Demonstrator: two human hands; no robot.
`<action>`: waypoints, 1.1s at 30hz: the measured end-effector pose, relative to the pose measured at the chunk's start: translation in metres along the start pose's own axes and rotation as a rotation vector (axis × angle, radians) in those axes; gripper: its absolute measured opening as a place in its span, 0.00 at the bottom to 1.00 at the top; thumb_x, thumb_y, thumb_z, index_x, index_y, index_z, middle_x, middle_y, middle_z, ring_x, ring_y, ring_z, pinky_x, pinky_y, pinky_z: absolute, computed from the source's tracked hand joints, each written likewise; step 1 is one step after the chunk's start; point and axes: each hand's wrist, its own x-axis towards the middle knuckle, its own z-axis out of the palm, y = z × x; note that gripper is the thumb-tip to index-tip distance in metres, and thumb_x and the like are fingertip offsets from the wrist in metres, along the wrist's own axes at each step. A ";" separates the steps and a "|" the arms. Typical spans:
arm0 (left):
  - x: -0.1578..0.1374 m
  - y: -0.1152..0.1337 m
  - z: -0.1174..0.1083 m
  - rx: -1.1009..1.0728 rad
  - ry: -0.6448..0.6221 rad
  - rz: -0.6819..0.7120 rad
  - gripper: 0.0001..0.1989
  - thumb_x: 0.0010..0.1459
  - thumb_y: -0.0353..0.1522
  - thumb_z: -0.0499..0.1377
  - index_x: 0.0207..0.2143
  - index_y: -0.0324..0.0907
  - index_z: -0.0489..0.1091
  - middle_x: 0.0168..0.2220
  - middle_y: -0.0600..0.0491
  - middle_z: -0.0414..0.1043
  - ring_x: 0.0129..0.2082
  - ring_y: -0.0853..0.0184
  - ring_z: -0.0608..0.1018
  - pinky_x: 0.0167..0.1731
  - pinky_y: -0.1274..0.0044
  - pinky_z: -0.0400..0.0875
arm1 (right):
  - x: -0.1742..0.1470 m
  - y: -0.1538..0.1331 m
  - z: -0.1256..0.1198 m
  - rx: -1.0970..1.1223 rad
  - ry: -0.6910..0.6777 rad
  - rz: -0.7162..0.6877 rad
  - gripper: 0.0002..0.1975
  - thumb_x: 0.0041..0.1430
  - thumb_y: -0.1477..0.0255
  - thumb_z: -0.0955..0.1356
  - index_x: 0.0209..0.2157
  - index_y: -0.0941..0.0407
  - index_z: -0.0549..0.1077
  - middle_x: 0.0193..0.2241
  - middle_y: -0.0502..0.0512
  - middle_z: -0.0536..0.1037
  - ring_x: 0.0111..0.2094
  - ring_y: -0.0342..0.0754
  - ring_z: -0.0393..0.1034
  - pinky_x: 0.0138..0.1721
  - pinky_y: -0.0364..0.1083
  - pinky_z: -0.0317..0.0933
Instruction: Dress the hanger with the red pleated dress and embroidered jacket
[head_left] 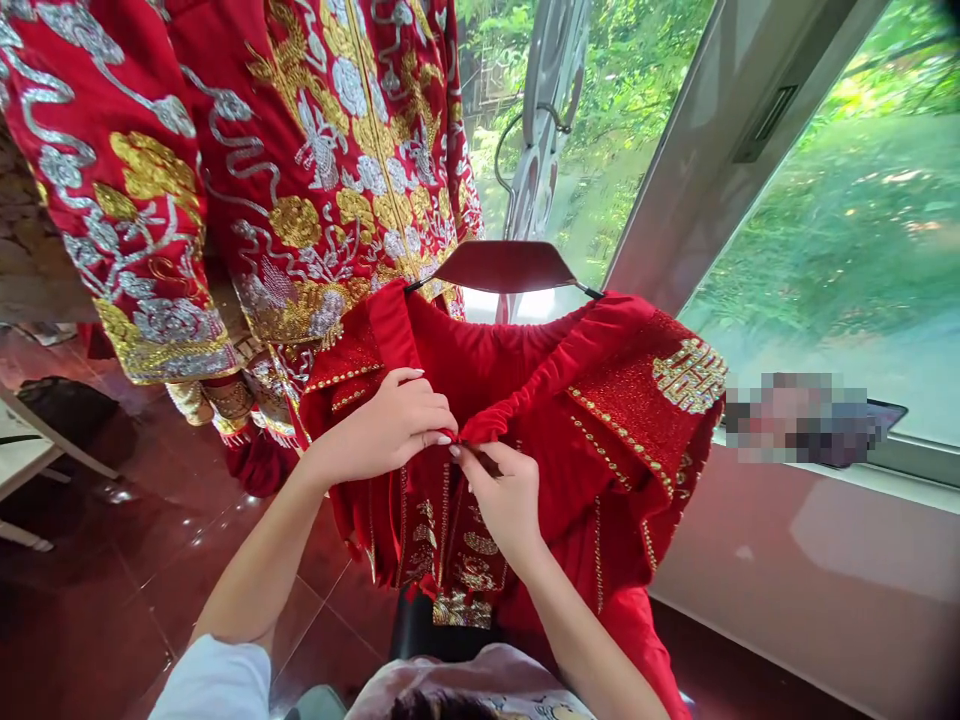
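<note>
A red velvet skirt (600, 400) with gold beading hangs by its gathered waistband (525, 395) from a dark clip hanger (502, 267). At the front middle of the waistband, my left hand (405, 420) is closed, its fingertips pinching the red edge. My right hand (504, 495) meets it there from the right, thumb and fingers pressed together on the same band. The two sets of fingertips nearly touch. Whatever small fastening may lie between them is hidden.
Behind on the left hangs a red jacket (300, 215) with gold and silver embroidery. Windows (832, 250) fill the right, with a phone-like object (889, 420), partly blurred, on the sill. A white chair (30, 450) stands at the left on the red tiled floor (90, 600).
</note>
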 end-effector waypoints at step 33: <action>0.023 -0.021 0.020 0.404 0.822 -1.099 0.31 0.54 0.24 0.54 0.61 0.37 0.57 0.57 0.36 0.64 0.57 0.48 0.66 0.55 0.61 0.63 | 0.067 -0.024 -0.064 -0.786 0.647 0.057 0.45 0.51 0.69 0.66 0.66 0.59 0.41 0.65 0.74 0.34 0.65 0.74 0.27 0.52 0.75 0.45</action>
